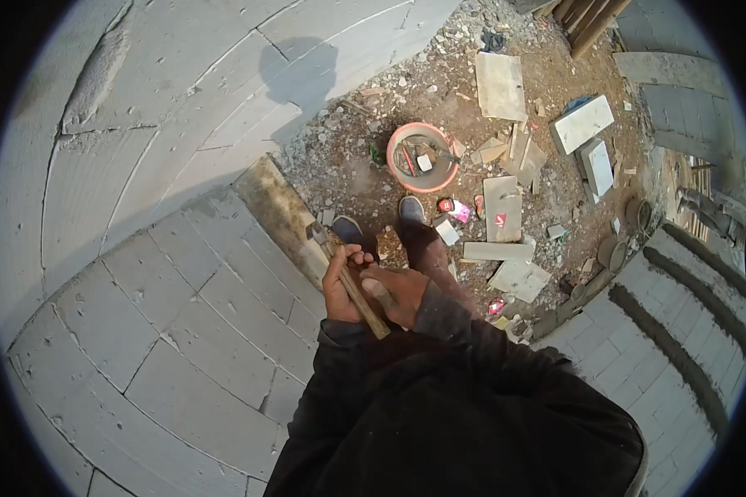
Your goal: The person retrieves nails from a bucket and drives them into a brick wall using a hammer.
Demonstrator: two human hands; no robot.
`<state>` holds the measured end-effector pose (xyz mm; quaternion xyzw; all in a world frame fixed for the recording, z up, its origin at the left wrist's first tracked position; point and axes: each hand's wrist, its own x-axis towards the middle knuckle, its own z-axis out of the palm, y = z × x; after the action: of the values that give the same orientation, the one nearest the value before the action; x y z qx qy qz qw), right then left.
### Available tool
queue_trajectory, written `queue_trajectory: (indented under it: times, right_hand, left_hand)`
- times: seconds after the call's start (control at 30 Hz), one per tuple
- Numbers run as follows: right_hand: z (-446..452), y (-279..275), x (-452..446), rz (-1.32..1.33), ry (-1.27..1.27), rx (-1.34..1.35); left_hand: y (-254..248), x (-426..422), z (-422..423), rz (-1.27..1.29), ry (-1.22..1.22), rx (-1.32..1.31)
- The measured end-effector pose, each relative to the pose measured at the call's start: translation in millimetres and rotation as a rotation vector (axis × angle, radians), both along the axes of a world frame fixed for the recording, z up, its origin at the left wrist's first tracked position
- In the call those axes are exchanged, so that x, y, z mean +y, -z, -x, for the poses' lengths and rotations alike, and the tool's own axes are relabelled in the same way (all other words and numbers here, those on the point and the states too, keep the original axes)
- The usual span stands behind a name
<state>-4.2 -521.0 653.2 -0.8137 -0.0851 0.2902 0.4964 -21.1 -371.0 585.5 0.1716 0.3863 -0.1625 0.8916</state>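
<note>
A hammer [357,291] with a light wooden handle slants across my front, its metal head up and to the left and its handle end near my sleeves. My left hand [338,288] is closed around the handle, fingers curled below the head. Close against it, my right hand [399,291] has its fingers bent and its thumb pressed in, beside the handle. Whatever its fingers may hold is hidden. Both hands are in front of my dark clothing, above my shoes.
Grey block walls [199,306] rise on the left and at the lower right. An orange-rimmed bucket [396,184] with tools in it stands on the rubble ground ahead. Boards [501,87], white blocks [583,124] and a pink packet [458,213] lie about. A plank [280,207] runs beside the left wall.
</note>
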Motion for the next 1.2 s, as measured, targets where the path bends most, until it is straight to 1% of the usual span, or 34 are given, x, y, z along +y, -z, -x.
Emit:
queue_trajectory:
  times: [0.03,0.07,0.1,0.13,0.2,0.23,0.27,0.33,0.37,0.4,0.47,0.5,0.53,0.6,0.67,0.73,0.77,0.83,0.9,0.93,1.0,1.03,1.07,1.13,1.17,1.2]
  right_hand:
    - [-14.1,5.2,-17.0,0.056,0.141,0.187]
    - [-19.8,31.2,-34.9,0.051,0.147,0.203]
    - [-22.3,59.7,-51.1,0.176,0.159,0.028]
    - [-22.3,87.5,-62.2,0.303,0.166,-0.145]
    - [-18.4,138.8,-76.2,0.339,0.139,-0.109]
    - [-16.9,162.8,-82.3,0.373,0.106,-0.094]
    - [-17.0,187.9,-89.6,0.372,0.103,-0.077]
    - [-14.5,232.3,-102.3,0.358,0.158,-0.162]
    - [-17.0,247.3,-107.3,0.361,0.158,-0.222]
    - [-18.7,260.0,-112.1,0.359,0.158,-0.208]
    - [-25.1,280.1,-124.4,0.383,0.161,-0.083]
    - [-28.0,307.8,-139.7,0.317,-0.051,-0.314]
    - [-32.1,329.9,-149.0,0.319,-0.054,-0.3]
    - [-42.8,372.7,-161.3,0.255,0.304,-0.097]
    - [-61.5,419.9,-175.2,0.434,0.344,-0.092]
    - [-75.3,476.8,-189.7,0.513,0.33,-0.072]
    - [-82.0,501.3,-193.0,0.557,0.283,-0.05]
    - [-93.4,554.5,-197.4,0.601,0.236,-0.024]
    - [-96.9,601.8,-196.5,0.732,0.173,-0.076]
    - [-100.4,606.0,-190.9,0.732,0.17,-0.073]
    - [-112.1,606.1,-175.2,0.974,0.118,0.126]
    - [-109.1,617.9,-172.7,1.079,0.008,0.037]
    - [-105.6,627.9,-171.4,1.083,0.007,0.035]
    - [-104.3,636.2,-167.1,1.199,-0.071,-0.324]
    - [-108.3,636.7,-161.4,1.202,-0.074,-0.325]
    - [-113.9,638.2,-153.4,1.025,-0.003,-0.082]
  left_hand:
    - [19.8,-13.1,-4.8,-0.016,-0.002,0.041]
    - [40.4,-25.2,-6.9,-0.03,-0.005,0.081]
    - [64.1,-35.4,-4.0,0.031,0.008,0.07]
    - [77.5,-49.7,-7.1,0.028,0.016,0.09]
    - [101.8,-80.9,-22.6,0.043,0.036,0.129]
    - [124.8,-89.2,-24.6,0.142,0.05,0.099]
    - [147.5,-100.0,-25.3,0.14,0.049,0.116]
    - [182.8,-121.1,-25.2,0.078,0.047,0.156]
    - [195.4,-126.1,-28.4,0.095,0.074,0.142]
    - [207.9,-130.0,-33.0,0.092,0.076,0.155]
    - [234.2,-139.9,-39.8,0.125,0.128,0.136]
    - [248.3,-144.0,-40.4,0.141,0.115,0.131]
    - [259.6,-146.7,-41.4,0.145,0.113,0.146]
    - [275.0,-146.7,-46.9,0.127,0.117,0.114]
    - [289.5,-139.2,-42.4,0.153,0.131,0.121]
    - [301.0,-131.7,-32.1,0.046,0.214,0.132]
    - [305.6,-127.7,-26.8,0.005,0.22,0.186]
    - [312.3,-120.5,-14.5,-0.026,0.252,0.219]
    - [319.2,-114.5,-6.4,-0.072,0.277,0.273]
    - [325.1,-112.6,-3.5,-0.071,0.276,0.277]
    - [335.1,-107.7,2.0,-0.053,0.31,0.336]
    - [338.2,-107.3,-2.1,-0.037,0.291,0.352]
    - [342.2,-105.7,-8.0,-0.033,0.289,0.35]
    - [347.4,-102.3,-19.3,0.072,0.27,0.387]
    - [348.1,-100.1,-24.2,0.076,0.268,0.387]
    - [348.0,-97.7,-28.8,0.116,0.252,0.374]
